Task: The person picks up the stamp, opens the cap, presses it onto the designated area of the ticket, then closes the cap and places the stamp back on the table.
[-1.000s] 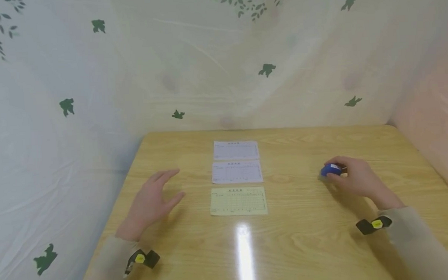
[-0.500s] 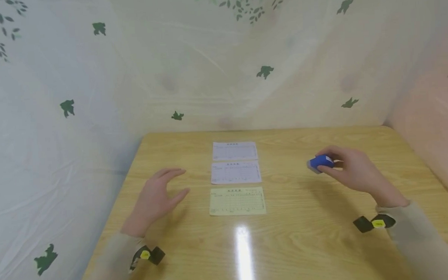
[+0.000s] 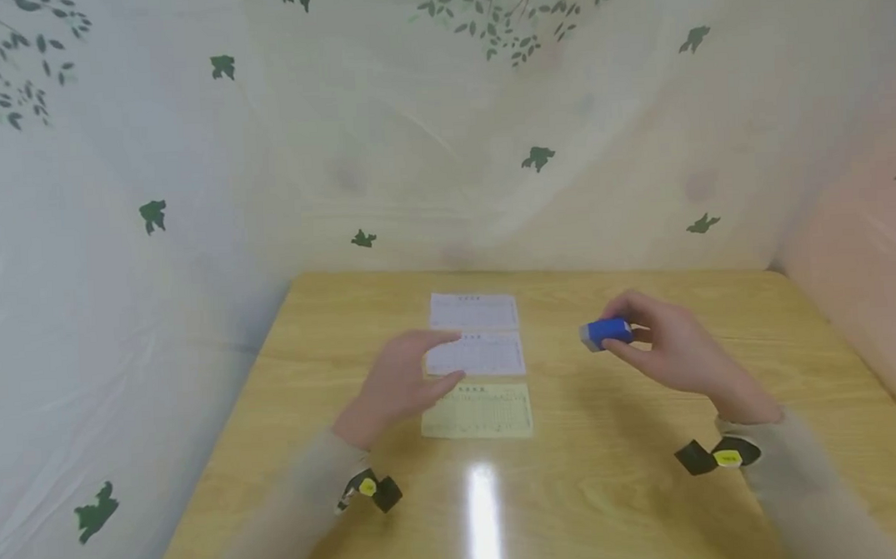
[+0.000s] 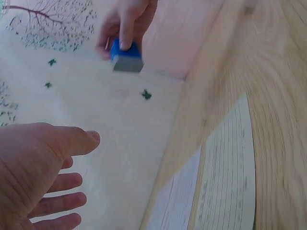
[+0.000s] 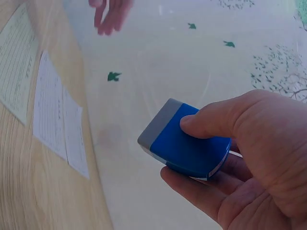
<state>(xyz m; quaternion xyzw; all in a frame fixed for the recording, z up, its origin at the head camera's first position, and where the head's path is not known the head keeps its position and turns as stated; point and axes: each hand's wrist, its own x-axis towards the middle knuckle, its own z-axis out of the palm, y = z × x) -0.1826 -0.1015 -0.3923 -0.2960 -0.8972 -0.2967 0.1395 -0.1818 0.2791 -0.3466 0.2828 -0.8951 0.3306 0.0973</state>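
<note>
My right hand (image 3: 669,349) pinches a blue stamp (image 5: 175,148) with a grey cap between thumb and fingers, holding it above the table to the right of the paper slips. The capped end points left. Three printed slips lie in a column: a yellow one (image 3: 491,415) nearest me, a white one (image 3: 496,357) in the middle and another white one (image 3: 479,313) farthest back. Over their left side hovers my left hand (image 3: 401,380), thumb and fingers apart with nothing between them. It hides the left edge of the middle slip and a corner of the yellow one.
The wooden table (image 3: 592,490) carries a bright light reflection in front of the slips. A pale curtain (image 3: 427,147) with green leaf and bird shapes closes off the back and sides. Each wrist wears a dark strap with a small camera.
My right hand has lifted the stamp from the table and brought it left toward the slips. My left hand has moved right, from beside the slips to over their left edge.
</note>
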